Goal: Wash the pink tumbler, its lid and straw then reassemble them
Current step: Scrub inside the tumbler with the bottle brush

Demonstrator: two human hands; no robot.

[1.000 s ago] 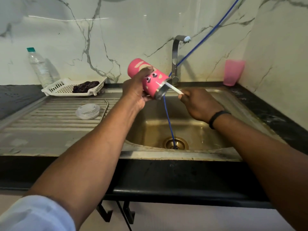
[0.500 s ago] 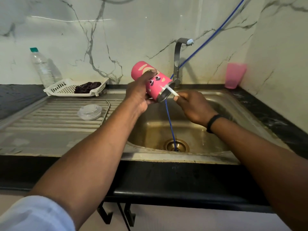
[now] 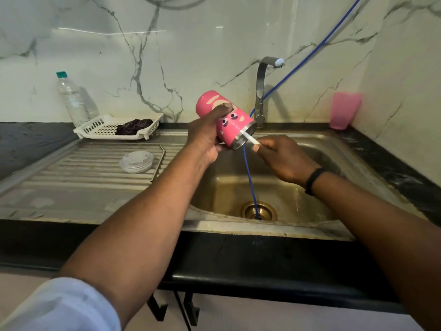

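My left hand (image 3: 205,137) grips the pink tumbler (image 3: 229,123), which has a cartoon face and a steel rim. It is tipped on its side over the sink, mouth toward the lower right. My right hand (image 3: 284,158) pinches the white straw (image 3: 249,139), whose far end pokes into the tumbler's mouth. The clear round lid (image 3: 136,161) lies flat on the ribbed draining board, left of both hands. No water is visibly running from the tap (image 3: 261,87).
A steel sink basin (image 3: 310,149) with a brass drain (image 3: 258,210) lies below the hands. A blue hose (image 3: 250,180) runs down into the drain. A white basket (image 3: 100,127) with a dark cloth, a plastic bottle (image 3: 71,99) and a pink cup (image 3: 344,113) stand along the wall.
My right hand has brought the straw closer, pushing it a little deeper into the tumbler's mouth. The tumbler stays tilted in my left hand.
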